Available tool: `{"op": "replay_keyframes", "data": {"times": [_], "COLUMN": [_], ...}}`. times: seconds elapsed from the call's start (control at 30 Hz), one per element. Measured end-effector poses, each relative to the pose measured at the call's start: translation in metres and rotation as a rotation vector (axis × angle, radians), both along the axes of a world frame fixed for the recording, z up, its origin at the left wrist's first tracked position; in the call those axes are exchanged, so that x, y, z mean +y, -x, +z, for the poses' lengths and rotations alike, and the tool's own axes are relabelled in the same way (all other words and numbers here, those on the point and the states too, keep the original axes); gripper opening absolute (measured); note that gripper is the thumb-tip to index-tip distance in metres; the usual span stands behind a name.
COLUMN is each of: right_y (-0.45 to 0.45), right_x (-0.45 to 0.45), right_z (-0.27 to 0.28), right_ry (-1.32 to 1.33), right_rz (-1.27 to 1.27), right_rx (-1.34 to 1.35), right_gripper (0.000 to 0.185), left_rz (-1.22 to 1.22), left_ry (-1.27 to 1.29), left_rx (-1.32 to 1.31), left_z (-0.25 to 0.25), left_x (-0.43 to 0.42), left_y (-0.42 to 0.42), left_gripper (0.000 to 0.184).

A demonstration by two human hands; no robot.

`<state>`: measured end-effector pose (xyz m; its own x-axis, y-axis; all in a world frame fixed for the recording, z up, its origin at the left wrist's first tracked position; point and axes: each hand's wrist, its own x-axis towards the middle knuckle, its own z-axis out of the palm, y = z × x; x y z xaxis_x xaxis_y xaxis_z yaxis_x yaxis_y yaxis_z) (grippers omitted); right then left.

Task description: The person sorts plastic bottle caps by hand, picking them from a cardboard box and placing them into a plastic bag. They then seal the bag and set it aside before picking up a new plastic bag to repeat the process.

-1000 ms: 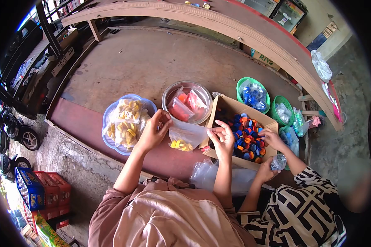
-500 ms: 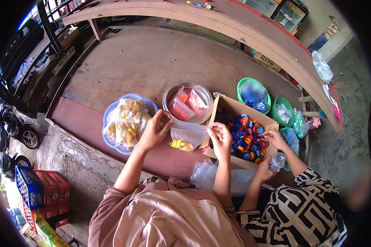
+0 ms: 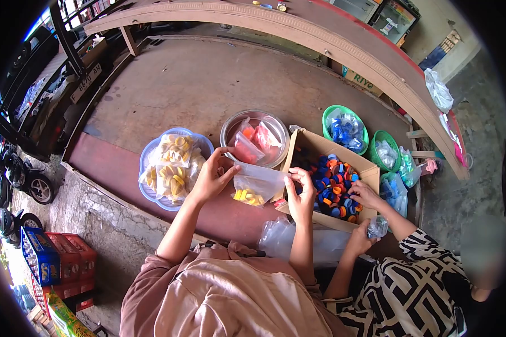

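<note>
The tan box (image 3: 291, 154) has blue and orange caps (image 3: 336, 188) inside, yellow caps (image 3: 247, 196) and a pale-blue basket (image 3: 146, 190) left of it, and a black-and-cream geometric-patterned garment (image 3: 407, 286) on its near side.

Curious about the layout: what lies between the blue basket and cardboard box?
The head view shows a metal bowl, the left hand and a held bag.

"F 8670" read on plate (image 3: 86, 83), far out to left of left hand (image 3: 215, 175); closing letters seen as "AW", less surely. "RIY" printed in green on brown carton (image 3: 361, 80), beyond and right of right hand (image 3: 302, 190); rounded last letter blurred. Print on blue crate (image 3: 41, 257), outward left of left hand, too small to be read.
</note>
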<state>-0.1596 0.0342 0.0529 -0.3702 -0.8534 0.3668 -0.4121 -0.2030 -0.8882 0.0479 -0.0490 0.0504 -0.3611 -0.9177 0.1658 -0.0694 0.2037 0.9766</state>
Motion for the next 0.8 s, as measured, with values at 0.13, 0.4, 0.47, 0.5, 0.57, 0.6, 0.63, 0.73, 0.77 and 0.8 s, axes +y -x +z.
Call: {"op": "replay_keyframes", "data": {"times": [0.13, 0.4, 0.47, 0.5, 0.57, 0.6, 0.63, 0.73, 0.77, 0.8], "right_y": [0.001, 0.008, 0.004, 0.004, 0.007, 0.006, 0.005, 0.004, 0.005, 0.005], "right_x": [0.001, -0.002, -0.001, 0.000, 0.001, 0.001, 0.003, 0.005, 0.004, 0.004], "right_z": [-0.002, -0.015, -0.008, -0.008, -0.008, -0.004, 0.001, 0.002, 0.001, 0.000], "right_ry": [0.002, 0.033, -0.031, -0.058, -0.109, -0.073, -0.039, -0.009, -0.010, -0.010], "right_rz": [-0.036, 0.097, 0.095, 0.103, 0.118, 0.126, 0.134, 0.119, 0.108, 0.107], "right_rx": [0.049, -0.008, -0.077, -0.071, -0.058, 0.031, 0.120, 0.268, 0.299, 0.314], "right_gripper": [0.012, 0.005, 0.006, 0.007, 0.009, 0.011, 0.013, 0.015, 0.016, 0.014], "left_rz": [0.003, -0.058, -0.080, -0.091, -0.113, -0.120, -0.128, -0.142, -0.145, -0.143], "left_ry": [0.069, 0.102, 0.116, 0.110, 0.100, 0.174, 0.247, 0.302, 0.295, 0.288], "left_rx": [-0.092, -0.131, -0.201, -0.186, -0.155, -0.178, -0.203, -0.225, -0.223, -0.227], "left_z": [0.000, 0.007, 0.009, 0.008, 0.008, 0.009, 0.012, 0.011, 0.010, 0.009], "left_x": [-0.003, -0.001, 0.000, 0.000, 0.000, 0.001, 0.002, 0.003, 0.002, 0.003], "left_y": [-0.002, -0.001, -0.001, -0.001, -0.001, -0.001, -0.002, -0.003, -0.002, -0.002], "left_gripper": [0.025, 0.011, 0.010, 0.011, 0.013, 0.015, 0.017, 0.019, 0.019, 0.018]}}
